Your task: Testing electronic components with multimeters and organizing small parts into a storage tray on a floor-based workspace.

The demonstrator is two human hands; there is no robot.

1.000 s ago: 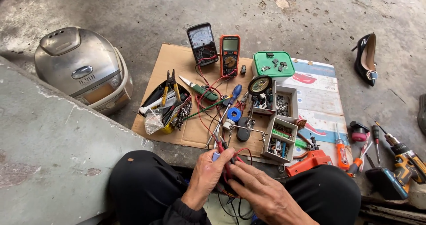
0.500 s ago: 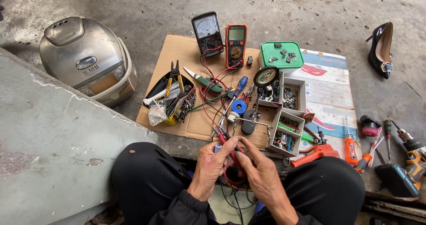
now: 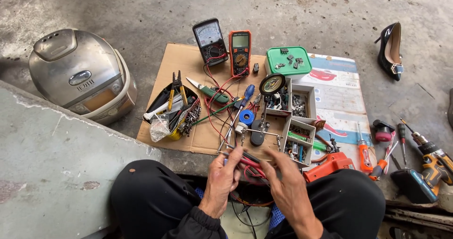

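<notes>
While both sets of fingers pinch in close, the left hand (image 3: 222, 182) and the right hand (image 3: 288, 184) are curled around a bundle of red and black wires (image 3: 249, 165), held low between the person's knees at the near edge of the cardboard sheet (image 3: 181, 62). Just past the fingertips stands one small helping-hand clamp stand (image 3: 257, 134), with one blue tape roll (image 3: 246, 117) and one blue-handled screwdriver (image 3: 241, 104) beside it. Further out, two multimeters: one black (image 3: 210, 41), one orange (image 3: 239, 53), side by side. One green lidded box (image 3: 288, 61) to their right, one yellow tray of pliers (image 3: 173, 111) to the left. Off the cardboard, one silver rice cooker (image 3: 80, 76) far left, one black high-heeled shoe (image 3: 390, 50) far right, one cordless drill (image 3: 432, 166) lower right.
</notes>
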